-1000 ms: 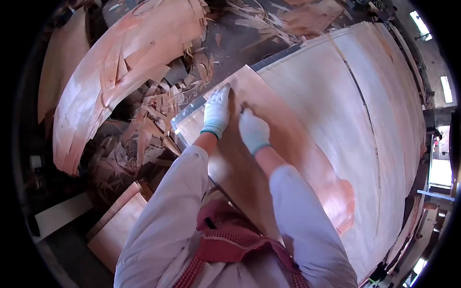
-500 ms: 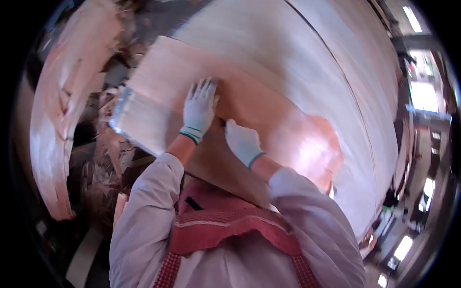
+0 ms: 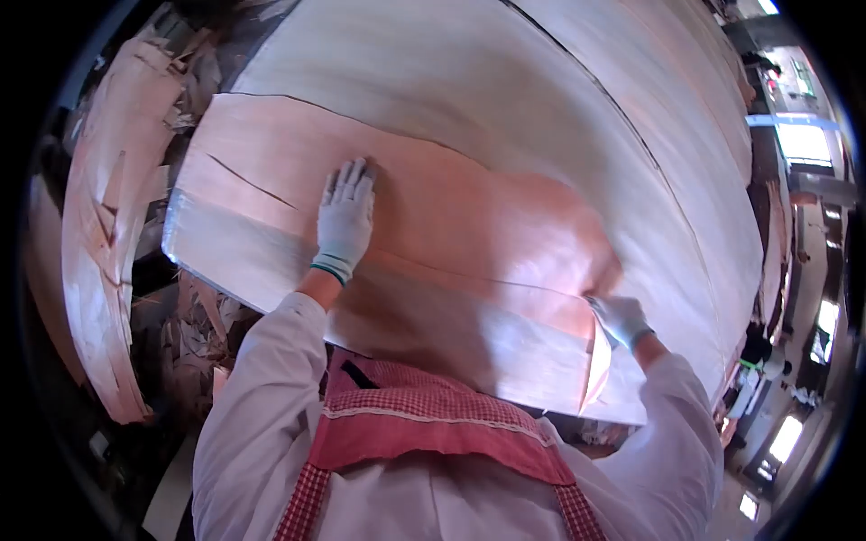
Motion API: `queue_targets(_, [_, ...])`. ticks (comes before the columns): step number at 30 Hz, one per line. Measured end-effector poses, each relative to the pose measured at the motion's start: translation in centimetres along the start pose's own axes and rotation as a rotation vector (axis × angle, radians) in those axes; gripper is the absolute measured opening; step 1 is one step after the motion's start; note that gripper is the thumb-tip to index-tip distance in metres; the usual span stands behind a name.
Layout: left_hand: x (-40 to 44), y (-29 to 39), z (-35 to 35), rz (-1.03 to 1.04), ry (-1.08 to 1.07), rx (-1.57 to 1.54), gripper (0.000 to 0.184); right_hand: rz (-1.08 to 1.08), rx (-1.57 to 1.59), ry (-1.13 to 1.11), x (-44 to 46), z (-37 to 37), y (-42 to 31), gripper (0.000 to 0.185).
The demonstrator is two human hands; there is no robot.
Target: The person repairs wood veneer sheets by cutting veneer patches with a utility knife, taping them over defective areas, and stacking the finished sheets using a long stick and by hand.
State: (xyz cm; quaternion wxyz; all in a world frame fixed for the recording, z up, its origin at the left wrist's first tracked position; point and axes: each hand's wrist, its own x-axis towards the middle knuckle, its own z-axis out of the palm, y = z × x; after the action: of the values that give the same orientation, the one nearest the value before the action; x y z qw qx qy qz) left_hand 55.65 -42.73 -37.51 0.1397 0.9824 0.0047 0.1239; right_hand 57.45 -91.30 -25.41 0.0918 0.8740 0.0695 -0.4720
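A pinkish sheet of wood veneer [image 3: 433, 198] lies across a wide pale sheet stack. My left hand [image 3: 347, 207], in a white glove with a green cuff, rests flat on it with fingers stretched out. At the veneer's right end my gloved right hand [image 3: 621, 317] is closed, with a small dark tip showing by its fingers; the rest of what it holds is hidden. A long cut line runs between the hands. Below it, a narrow veneer strip [image 3: 594, 365] stands partly raised near my right hand. A dark slit [image 3: 251, 182] shows left of my left hand.
The pale sheet stack [image 3: 433, 72] spreads far ahead and to the right, with a dark seam across it. Bundled, torn veneer [image 3: 104, 225] and scraps [image 3: 194, 316] fill the left side. Lit windows [image 3: 803, 144] are at the far right.
My right hand has moved far to the right, from beside my left hand to the veneer's right end. A long cut line now shows along its path. My left hand stays flat on the veneer.
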Motion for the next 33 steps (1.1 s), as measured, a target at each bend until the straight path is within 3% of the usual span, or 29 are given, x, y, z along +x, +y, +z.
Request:
queue_targets(1, [0.0,-0.2,0.4,0.001,-0.022,-0.029,0.039,-0.233,-0.142,0.461,-0.2,1.8,1.7,0.023])
queue_targets(2, [-0.3,-0.5,0.7,-0.015,-0.045,-0.051,0.039,-0.264,-0.043,0.407,1.9,2.2,0.1,0.024])
queue_targets(4, [0.0,0.2,-0.4,-0.094,-0.046,-0.217,0.04,-0.494,-0.145,0.424,2.0,-1.6,-10.9,0.027])
queue_targets(6, [-0.6,-0.3,-0.2,0.044,0.002,-0.111,0.039,-0.799,-0.154,0.829,2.1,-2.0,-18.2,0.026])
queue_targets(8, [-0.1,-2.1,0.4,-0.009,-0.029,-0.285,0.043,-0.762,-0.131,0.71,5.0,0.2,-19.2,0.024])
queue_targets(12, [2.3,-13.7,-5.5,-0.381,0.231,-0.071,0.045,-0.666,-0.051,0.595,2.7,-2.5,-21.0,0.02])
queue_targets(13, [2.6,-17.7,-5.7,-0.56,0.195,-0.004,0.043,-0.5,-0.138,0.526,3.2,-3.6,-22.4,0.02])
queue_targets(15, [2.4,-24.1,-6.7,-0.486,0.301,0.138,0.046,-0.166,-0.307,0.393,5.9,-7.2,-26.1,0.018])
queue_targets(16, [2.1,-26.3,-7.0,-0.572,0.081,-0.104,0.047,-0.372,-0.187,0.662,7.9,-8.5,-28.2,0.018])
queue_targets(17, [1.7,-27.3,-7.1,-0.53,0.053,-0.135,0.053,-0.584,-0.057,0.924,10.9,-9.6,-31.0,0.018])
queue_targets(21, [1.6,-27.5,-9.1,-0.532,0.004,-0.245,0.075,-0.831,-0.086,0.975,14.5,-15.3,-51.8,0.016])
queue_targets(22, [1.5,-27.7,-9.3,-0.515,-0.013,-0.22,0.08,-0.779,-0.187,0.827,14.5,-16.3,-56.7,0.015])
queue_targets(23, [1.5,-27.9,-9.3,-0.495,-0.031,-0.196,0.084,-0.946,-0.11,0.879,15.6,-16.1,-60.3,0.012])
queue_targets(25, [1.7,-28.6,-8.3,-0.452,-0.117,-0.08,0.086,-1.056,-0.277,0.954,16.2,-16.1,-65.2,0.008])
queue_targets(29, [1.8,-28.6,-8.3,-0.47,-0.078,-0.152,0.078,-1.013,-0.348,0.79,16.2,-17.1,-60.8,0.01])
queue_targets(32, [2.0,-28.6,-8.3,-0.398,-0.098,-0.084,0.082,-0.846,-0.221,0.738,14.2,-16.2,-46.0,0.016])
queue_targets(33, [2.3,-28.4,-8.6,-0.412,-0.127,-0.078,0.084,-0.666,-0.377,0.669,14.8,-15.2,-40.7,0.016])
